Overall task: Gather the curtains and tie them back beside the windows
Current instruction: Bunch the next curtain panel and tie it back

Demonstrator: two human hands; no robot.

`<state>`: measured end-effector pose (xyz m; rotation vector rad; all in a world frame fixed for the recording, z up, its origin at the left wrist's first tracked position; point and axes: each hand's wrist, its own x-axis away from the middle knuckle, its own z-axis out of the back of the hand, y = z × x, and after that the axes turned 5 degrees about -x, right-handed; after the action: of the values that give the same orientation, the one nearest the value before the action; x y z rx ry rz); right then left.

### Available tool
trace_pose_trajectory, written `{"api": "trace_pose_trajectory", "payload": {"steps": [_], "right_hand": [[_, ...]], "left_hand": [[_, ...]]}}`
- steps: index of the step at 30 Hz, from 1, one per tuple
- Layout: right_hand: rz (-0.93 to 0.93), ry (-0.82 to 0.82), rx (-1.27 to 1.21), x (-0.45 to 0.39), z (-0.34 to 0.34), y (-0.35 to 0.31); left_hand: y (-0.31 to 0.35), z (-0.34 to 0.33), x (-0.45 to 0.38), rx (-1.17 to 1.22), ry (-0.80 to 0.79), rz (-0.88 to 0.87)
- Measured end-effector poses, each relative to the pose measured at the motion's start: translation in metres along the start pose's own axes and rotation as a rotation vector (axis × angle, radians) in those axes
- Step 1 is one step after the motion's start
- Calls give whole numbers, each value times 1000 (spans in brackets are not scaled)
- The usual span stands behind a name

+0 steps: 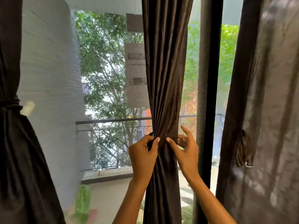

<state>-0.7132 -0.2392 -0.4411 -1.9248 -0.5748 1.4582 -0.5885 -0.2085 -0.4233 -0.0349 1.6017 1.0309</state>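
Window behind, three curtains: left hand (pixel 143 151) pinches middle curtain (pixel 165 78), right hand (pixel 186 147) spread.

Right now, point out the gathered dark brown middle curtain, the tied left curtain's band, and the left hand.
gathered dark brown middle curtain (pixel 165 78), head view, folds above hands
tied left curtain's band (pixel 10 104), head view, wrapped waist
left hand (pixel 143 153), head view, back of hand

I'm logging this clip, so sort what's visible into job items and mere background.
Job:
middle curtain, gathered
dark tie-back
left hand, gripping the tie-back
right hand, thumb on the curtain
left curtain, already tied
right curtain, hanging loose

Background:
balcony railing
trees
potted plant
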Motion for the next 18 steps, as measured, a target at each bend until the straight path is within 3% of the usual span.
{"api": "trace_pose_trajectory", "payload": {"steps": [3,6,18], "right_hand": [[225,121,170,7,0,-6],[379,85,252,23,-7,-5],[295,-257,146,41,-9,9]], "left_hand": [[2,-2,2,-16,-8,14],[5,-3,5,-26,-9,3],[21,-2,12,101,-39,67]]}}
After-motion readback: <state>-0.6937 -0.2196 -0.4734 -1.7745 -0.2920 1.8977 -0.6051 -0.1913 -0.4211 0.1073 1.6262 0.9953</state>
